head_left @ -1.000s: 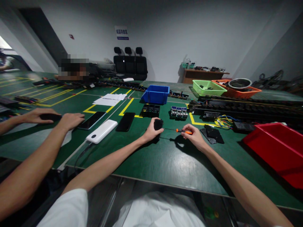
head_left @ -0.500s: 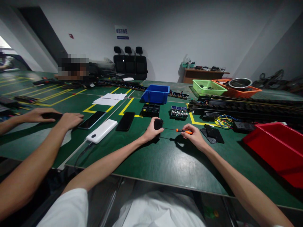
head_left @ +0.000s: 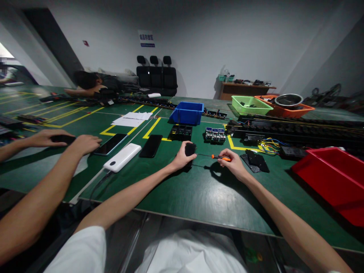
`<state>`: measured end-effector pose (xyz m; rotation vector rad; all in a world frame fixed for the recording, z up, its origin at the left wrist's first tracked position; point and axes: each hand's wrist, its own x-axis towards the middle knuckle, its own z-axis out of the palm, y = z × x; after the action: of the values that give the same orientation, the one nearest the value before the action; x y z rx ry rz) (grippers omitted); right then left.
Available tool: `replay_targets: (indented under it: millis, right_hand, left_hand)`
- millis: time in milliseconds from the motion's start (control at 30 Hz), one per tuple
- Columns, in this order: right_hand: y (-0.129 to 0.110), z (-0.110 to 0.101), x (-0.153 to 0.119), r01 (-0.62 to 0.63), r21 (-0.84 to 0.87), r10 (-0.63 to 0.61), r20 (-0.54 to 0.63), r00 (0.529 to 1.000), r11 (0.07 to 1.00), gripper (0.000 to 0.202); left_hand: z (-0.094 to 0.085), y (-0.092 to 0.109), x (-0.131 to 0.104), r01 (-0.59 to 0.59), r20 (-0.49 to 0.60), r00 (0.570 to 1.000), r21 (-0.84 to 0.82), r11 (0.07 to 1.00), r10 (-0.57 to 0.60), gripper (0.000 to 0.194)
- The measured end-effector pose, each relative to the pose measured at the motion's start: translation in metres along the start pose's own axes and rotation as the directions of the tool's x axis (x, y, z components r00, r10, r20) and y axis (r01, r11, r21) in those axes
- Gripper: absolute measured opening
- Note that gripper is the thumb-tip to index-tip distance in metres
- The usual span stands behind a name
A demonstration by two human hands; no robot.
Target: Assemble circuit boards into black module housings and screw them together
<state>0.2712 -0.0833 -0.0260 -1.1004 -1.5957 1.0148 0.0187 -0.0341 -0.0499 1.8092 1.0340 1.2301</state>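
My left hand (head_left: 182,157) is wrapped around a black box-shaped part (head_left: 190,150) on the green table, partly hidden by the fingers. In my right hand (head_left: 232,161) is a screwdriver (head_left: 222,157) with an orange and black handle. Its thin shaft points left and its tip is at the right side of the black part. Beyond my left hand sit a black module (head_left: 181,132) and a silver-and-blue set of modules (head_left: 215,135). Flat black plates (head_left: 257,161) lie to the right of my right hand.
A blue bin (head_left: 187,113) stands behind the modules, a red bin (head_left: 335,182) at right. Left of my left hand lie a black phone (head_left: 151,146), a white power bank (head_left: 123,157) and another phone (head_left: 110,144). A co-worker's hands (head_left: 85,144) rest farther left.
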Motion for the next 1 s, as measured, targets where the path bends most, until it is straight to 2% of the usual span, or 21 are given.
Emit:
replay_targets:
  millis: [433, 700, 1000]
  right_hand:
    - [-0.0041, 0.0009, -0.0003, -0.012, -0.010, 0.012, -0.015, 1.000, 1.000, 0.028]
    - [-0.0034, 0.0009, -0.0004, -0.008, -0.005, 0.008, -0.008, 1.000, 1.000, 0.027]
    - [0.0006, -0.0019, 0.0005, 0.091, -0.116, -0.095, -0.033, 0.995, 0.989, 0.019]
  left_hand:
    - [0.0001, 0.0040, -0.0004, 0.022, 0.005, 1.000, 0.006, 1.000, -0.022, 0.050]
    - [-0.0003, 0.0021, 0.0000, -0.007, 0.004, 1.000, 0.002, 1.000, 0.007, 0.050]
    - [-0.0002, 0.0016, 0.0000, 0.009, -0.004, 1.000, 0.037, 0.999, -0.008, 0.051]
